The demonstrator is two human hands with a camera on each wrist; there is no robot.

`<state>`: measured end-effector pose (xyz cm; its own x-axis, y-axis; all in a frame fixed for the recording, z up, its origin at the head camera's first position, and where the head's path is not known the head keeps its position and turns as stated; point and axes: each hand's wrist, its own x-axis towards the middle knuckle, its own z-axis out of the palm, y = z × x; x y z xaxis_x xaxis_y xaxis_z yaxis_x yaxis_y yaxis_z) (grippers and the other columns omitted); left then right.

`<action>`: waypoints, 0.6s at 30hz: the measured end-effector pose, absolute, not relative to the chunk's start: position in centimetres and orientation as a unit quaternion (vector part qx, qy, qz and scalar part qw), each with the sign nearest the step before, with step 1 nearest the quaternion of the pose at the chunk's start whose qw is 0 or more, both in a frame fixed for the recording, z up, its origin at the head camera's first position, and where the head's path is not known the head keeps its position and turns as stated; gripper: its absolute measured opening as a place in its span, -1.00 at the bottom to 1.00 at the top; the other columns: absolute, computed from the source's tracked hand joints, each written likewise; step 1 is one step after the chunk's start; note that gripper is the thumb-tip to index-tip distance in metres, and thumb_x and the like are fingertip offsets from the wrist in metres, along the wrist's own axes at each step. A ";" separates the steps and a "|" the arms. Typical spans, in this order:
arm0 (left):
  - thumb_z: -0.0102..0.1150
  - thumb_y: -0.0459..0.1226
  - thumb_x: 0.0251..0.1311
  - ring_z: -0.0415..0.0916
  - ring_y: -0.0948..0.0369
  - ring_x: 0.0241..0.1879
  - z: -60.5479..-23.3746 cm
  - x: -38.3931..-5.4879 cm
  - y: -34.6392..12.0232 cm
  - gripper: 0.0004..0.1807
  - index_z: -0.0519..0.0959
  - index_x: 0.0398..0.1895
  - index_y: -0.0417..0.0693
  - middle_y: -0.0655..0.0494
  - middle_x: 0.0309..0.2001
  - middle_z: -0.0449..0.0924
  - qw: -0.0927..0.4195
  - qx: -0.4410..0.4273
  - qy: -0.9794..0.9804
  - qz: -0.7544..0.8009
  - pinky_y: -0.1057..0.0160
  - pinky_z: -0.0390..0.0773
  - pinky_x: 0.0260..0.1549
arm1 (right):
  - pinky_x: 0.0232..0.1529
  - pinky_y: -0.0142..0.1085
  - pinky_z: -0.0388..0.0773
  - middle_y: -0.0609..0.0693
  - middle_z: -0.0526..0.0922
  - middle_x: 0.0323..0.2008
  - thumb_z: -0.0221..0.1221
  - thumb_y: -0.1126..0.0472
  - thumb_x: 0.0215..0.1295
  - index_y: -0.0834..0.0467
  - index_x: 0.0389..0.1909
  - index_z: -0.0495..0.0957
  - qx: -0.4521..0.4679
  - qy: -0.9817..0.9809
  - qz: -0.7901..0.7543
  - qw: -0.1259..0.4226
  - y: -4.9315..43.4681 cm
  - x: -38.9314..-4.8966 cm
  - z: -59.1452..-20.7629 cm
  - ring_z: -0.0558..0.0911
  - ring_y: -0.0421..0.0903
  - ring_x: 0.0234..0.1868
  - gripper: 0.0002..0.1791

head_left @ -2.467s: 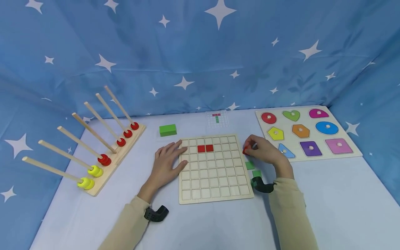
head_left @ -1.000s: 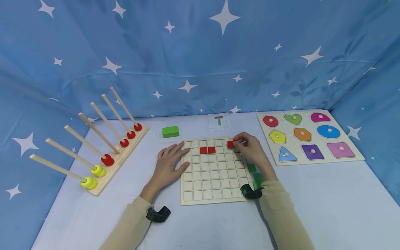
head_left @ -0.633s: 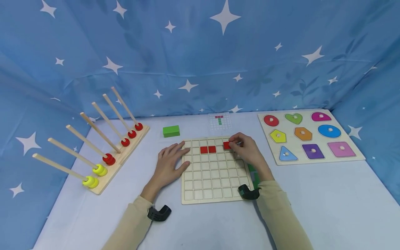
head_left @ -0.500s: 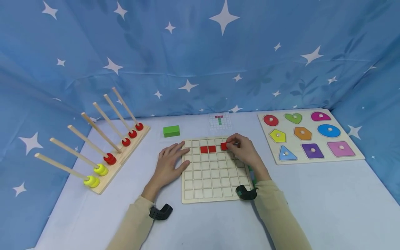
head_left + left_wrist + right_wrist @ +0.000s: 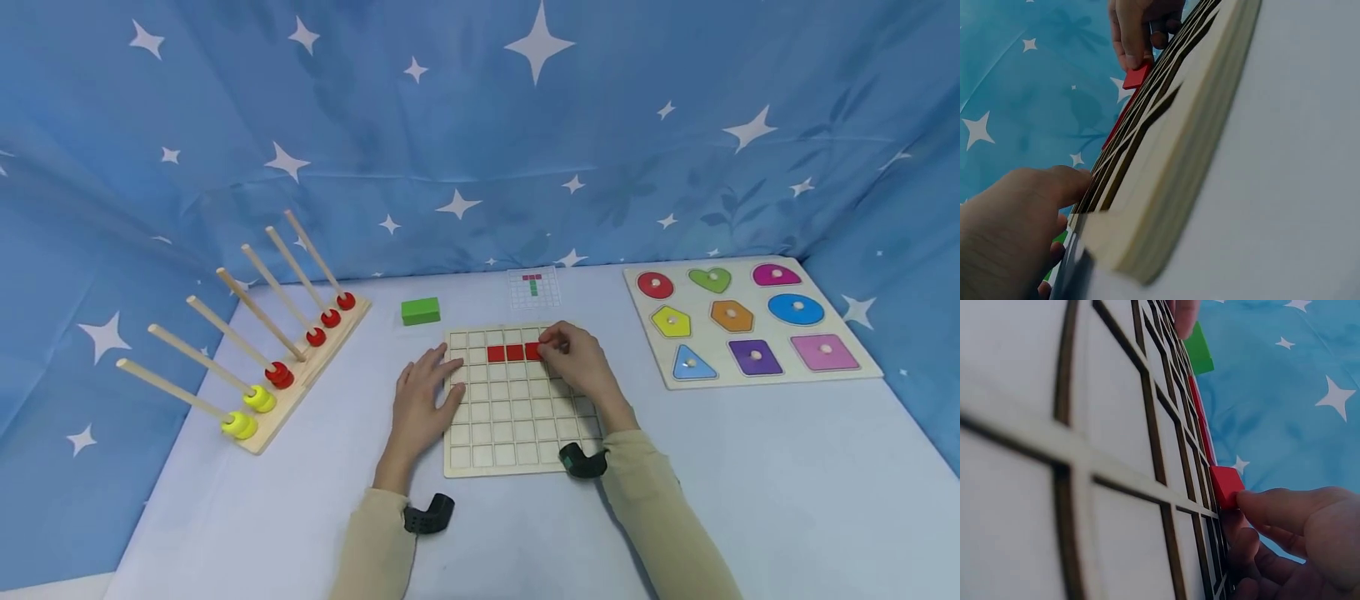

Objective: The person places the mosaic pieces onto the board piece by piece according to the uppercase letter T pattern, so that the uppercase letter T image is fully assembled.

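Note:
My right hand [image 5: 577,364] pinches a small red square tile [image 5: 532,351] between thumb and fingers at the upper part of the wooden grid board [image 5: 502,412]. In the right wrist view that tile [image 5: 1227,486] stands tilted over the grid, its lower edge at the cells. Two more red tiles [image 5: 506,353] lie in adjoining cells directly left of it, in the same row. My left hand [image 5: 420,408] rests along the board's left edge, fingers spread, fingertips on the rim. The left wrist view shows its thumb [image 5: 1072,184] on the board's border.
Behind the board lie a printed pattern card [image 5: 534,288] with a red and green T and a green block [image 5: 421,312]. A wooden bead rack [image 5: 318,354] with tall pegs stands at left. A knobbed shape puzzle [image 5: 701,321] lies at right. A starry curtain [image 5: 480,125] closes the back.
My right hand has brought the red tile from beside the board's right edge leftward to the two red tiles. Green tiles seen earlier at that edge are now hidden behind the right arm.

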<state>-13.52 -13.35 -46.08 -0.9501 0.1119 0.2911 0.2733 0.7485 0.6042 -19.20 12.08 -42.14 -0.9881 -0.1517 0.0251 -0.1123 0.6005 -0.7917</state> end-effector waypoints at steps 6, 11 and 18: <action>0.15 -0.15 0.19 0.15 0.00 0.40 -46.3 -12.8 -12.7 -0.56 0.51 0.18 0.07 0.03 0.38 0.28 0.136 -0.084 -0.929 -0.333 -0.15 -0.02 0.36 | -0.32 -0.30 0.40 0.07 0.63 -0.28 0.14 0.18 0.30 0.15 -0.16 0.56 -0.072 0.902 -0.425 0.026 12.0 -19.5 -42.3 0.52 -0.07 -0.32 -0.83; 0.14 -0.16 0.20 0.18 0.01 0.39 -46.4 -13.0 -12.9 -0.60 0.53 0.14 0.09 0.04 0.36 0.32 0.148 -0.083 -0.930 -0.325 -0.13 0.02 0.33 | -0.26 -0.23 0.47 0.08 0.65 -0.22 0.11 0.16 0.33 0.14 -0.10 0.58 -0.066 0.905 -0.419 0.040 11.8 -19.4 -42.2 0.57 -0.03 -0.25 -0.79; 0.12 -0.15 0.25 0.14 0.08 0.41 -46.5 -13.3 -12.9 -0.63 0.54 0.13 0.12 0.10 0.36 0.31 0.140 -0.081 -0.929 -0.334 -0.09 -0.02 0.36 | -0.08 -0.07 0.55 0.11 0.65 -0.05 0.05 0.13 0.38 0.15 -0.01 0.59 -0.063 0.908 -0.410 0.052 12.0 -19.4 -42.0 0.61 0.05 -0.07 -0.71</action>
